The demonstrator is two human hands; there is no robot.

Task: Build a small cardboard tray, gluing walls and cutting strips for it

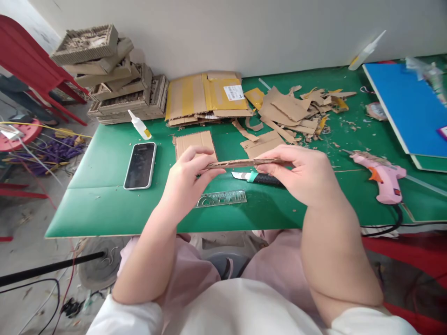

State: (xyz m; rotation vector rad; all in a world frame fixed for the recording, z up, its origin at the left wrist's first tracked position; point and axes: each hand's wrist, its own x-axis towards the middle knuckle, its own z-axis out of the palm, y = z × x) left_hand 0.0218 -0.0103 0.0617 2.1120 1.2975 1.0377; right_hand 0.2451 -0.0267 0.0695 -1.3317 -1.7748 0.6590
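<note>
Both my hands hold a thin strip of cardboard (240, 163) edge-on above the green table (104, 204). My left hand (188, 174) pinches its left end, and my right hand (296, 172) grips its right end with fingers closed. Just beneath the strip lie a utility knife (256, 177) with a green and black handle and a clear plastic ruler (221, 199). A flat cardboard piece (193, 139) lies behind my left hand.
A phone (140, 165) lies face up at left beside a small glue bottle (139, 125). Stacked cardboard trays (115, 79), flattened boxes (209, 95) and cardboard scraps (296, 109) line the back. A pink glue gun (382, 177) and blue board (408, 102) sit right.
</note>
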